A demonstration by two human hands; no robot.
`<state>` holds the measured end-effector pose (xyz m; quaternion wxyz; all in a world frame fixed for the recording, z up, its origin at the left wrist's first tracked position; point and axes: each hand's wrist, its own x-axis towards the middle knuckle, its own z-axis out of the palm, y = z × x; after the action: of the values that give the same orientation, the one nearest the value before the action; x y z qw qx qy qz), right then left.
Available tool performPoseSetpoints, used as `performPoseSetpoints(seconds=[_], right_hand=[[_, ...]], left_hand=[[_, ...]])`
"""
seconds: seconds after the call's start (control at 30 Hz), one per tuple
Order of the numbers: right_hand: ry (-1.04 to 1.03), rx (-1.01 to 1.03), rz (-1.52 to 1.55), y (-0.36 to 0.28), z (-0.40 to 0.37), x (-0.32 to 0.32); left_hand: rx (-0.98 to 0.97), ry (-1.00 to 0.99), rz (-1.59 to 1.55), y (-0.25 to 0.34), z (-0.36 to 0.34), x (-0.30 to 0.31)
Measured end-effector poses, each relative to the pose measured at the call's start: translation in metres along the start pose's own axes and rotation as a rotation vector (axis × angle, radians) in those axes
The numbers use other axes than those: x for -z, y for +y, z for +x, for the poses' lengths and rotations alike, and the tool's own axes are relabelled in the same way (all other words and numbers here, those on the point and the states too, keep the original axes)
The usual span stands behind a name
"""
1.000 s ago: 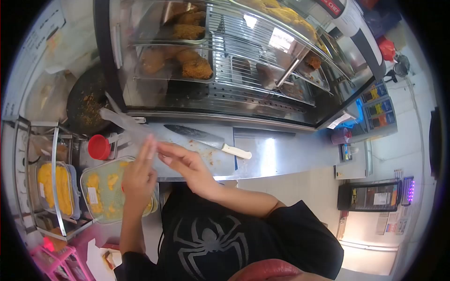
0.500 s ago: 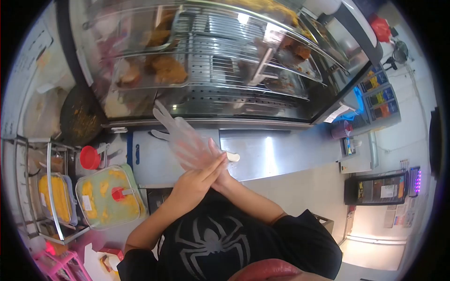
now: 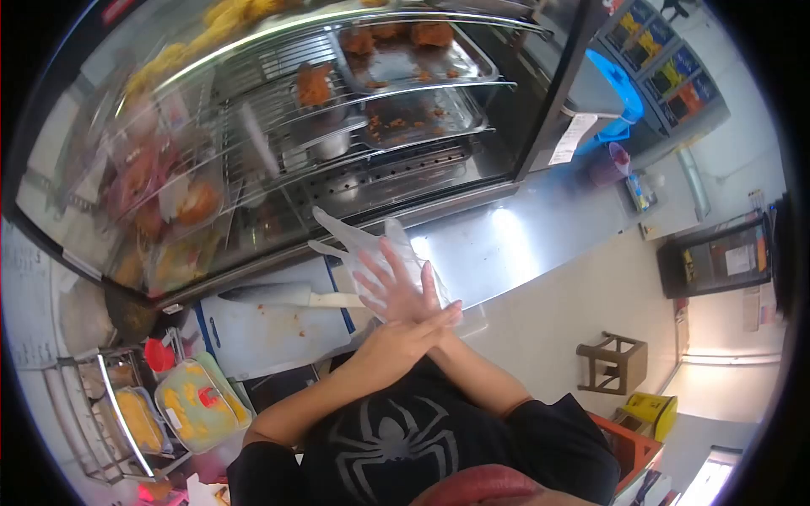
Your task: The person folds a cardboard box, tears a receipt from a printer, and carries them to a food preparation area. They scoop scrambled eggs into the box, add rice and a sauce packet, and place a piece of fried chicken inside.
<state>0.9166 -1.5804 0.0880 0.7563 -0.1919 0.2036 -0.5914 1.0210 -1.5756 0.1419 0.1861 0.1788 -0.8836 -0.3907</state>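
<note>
A loose clear plastic glove [image 3: 344, 234] covers my right hand [image 3: 396, 285], whose spread fingers show through it, with empty glove fingertips hanging past them. My left hand [image 3: 409, 341] is closed around the glove's cuff at my right wrist. Just left of my hands, a knife [image 3: 274, 294] with a pale handle lies on a white cutting board [image 3: 270, 333] with blue edges and a few crumbs.
A glass display cabinet [image 3: 337, 196] with wire racks and trays of fried food stands in front. A metal counter [image 3: 481, 253] extends right. Tubs of yellow food [image 3: 198, 409] stand lower left; a stool [image 3: 614, 364] is on the floor at right.
The view has shifted and turned, bringing the knife, cutting board and stool into sight. My right fingers have spread farther apart inside the glove, while my left hand has moved to its cuff.
</note>
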Motion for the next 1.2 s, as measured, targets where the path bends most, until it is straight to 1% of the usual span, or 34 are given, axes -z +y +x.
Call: performPoseSetpoints(seconds=[0.03, 0.07, 0.13, 0.2, 0.3, 0.33, 0.43, 0.47, 0.53, 0.57, 0.6, 0.63, 0.67, 0.73, 0.77, 0.8, 0.83, 0.87, 0.93, 0.97, 1.0, 1.1, 1.13, 1.17, 1.2], right_hand=[[-0.015, 0.01, -0.037, -0.012, -0.001, 0.004], [-0.016, 0.01, -0.004, -0.017, -0.005, 0.009], [-0.069, 0.077, 0.008, -0.026, -0.005, 0.027], [-0.064, 0.098, -0.02, -0.041, -0.007, 0.029], [-0.04, 0.133, -0.017, -0.069, -0.007, 0.017], [-0.073, 0.205, -0.048, -0.075, -0.001, 0.014], [-0.084, 0.26, -0.058, -0.08, 0.004, 0.024], [0.016, 0.281, -0.075, -0.08, 0.006, 0.024], [0.023, 0.259, -0.233, -0.085, 0.009, 0.04], [0.017, 0.251, -0.313, -0.088, 0.014, 0.051], [0.24, 0.221, -0.32, -0.088, 0.024, 0.064], [0.248, 0.246, -0.475, -0.093, 0.022, 0.072], [0.249, 0.278, -0.636, -0.101, 0.022, 0.079], [0.344, 0.361, -0.758, -0.118, 0.027, 0.081], [0.425, 0.389, -0.829, -0.129, 0.029, 0.075], [0.506, 0.416, -0.9, -0.143, 0.033, 0.062], [0.581, 0.565, -1.062, -0.149, 0.042, 0.06], [0.652, 0.723, -1.224, -0.157, 0.051, 0.058], [0.577, 1.039, -1.5, -0.183, 0.065, 0.019], [0.544, 1.108, -1.701, -0.194, 0.074, 0.006], [0.504, 1.162, -1.909, -0.201, 0.08, -0.002], [0.315, 0.706, -2.08, -0.21, 0.091, -0.019], [0.329, 0.413, -2.124, -0.21, 0.096, -0.027], [0.29, 0.363, -2.167, -0.21, 0.101, -0.027], [0.246, 0.309, -2.213, -0.208, 0.105, -0.024]], left_hand=[[-0.012, -0.028, -0.013, -0.002, 0.009, -0.01], [-0.011, -0.072, -0.052, -0.002, 0.015, -0.023], [-0.025, -0.148, -0.106, 0.0, 0.026, -0.046], [0.02, -0.371, -0.026, 0.01, 0.041, -0.053], [-0.151, -0.28, -0.099, 0.016, 0.055, -0.07], [-0.154, -0.253, -0.126, 0.018, 0.06, -0.07], [-0.152, -0.183, -0.194, 0.023, 0.064, -0.073], [-0.154, -0.164, -0.19, 0.019, 0.064, -0.076], [-0.146, -0.122, -0.168, 0.016, 0.061, -0.078], [-0.101, -0.131, -0.177, 0.016, 0.056, -0.074], [-0.055, -0.143, -0.183, 0.018, 0.05, -0.067], [-0.011, -0.154, -0.187, 0.02, 0.044, -0.064], [-0.021, 0.036, -0.166, 0.017, 0.034, -0.068], [0.113, 0.205, -0.164, 0.008, 0.009, -0.068], [0.18, 0.292, -0.16, 0.004, -0.006, -0.065], [0.307, 0.369, -0.217, 0.001, -0.021, -0.061], [0.436, 0.446, -0.276, -0.001, -0.037, -0.057], [0.483, 0.525, -0.181, -0.004, -0.052, -0.053], [0.566, 0.698, -0.044, -0.016, -0.089, -0.052], [0.607, 0.791, -0.004, -0.022, -0.106, -0.053], [0.679, 0.843, 0.016, -0.018, -0.116, -0.047], [0.854, 1.015, -0.009, -0.018, -0.149, -0.048], [0.863, 1.023, 0.052, -0.015, -0.155, -0.048], [0.871, 1.037, 0.107, -0.012, -0.158, -0.046], [0.887, 1.07, 0.076, -0.012, -0.163, -0.049]])
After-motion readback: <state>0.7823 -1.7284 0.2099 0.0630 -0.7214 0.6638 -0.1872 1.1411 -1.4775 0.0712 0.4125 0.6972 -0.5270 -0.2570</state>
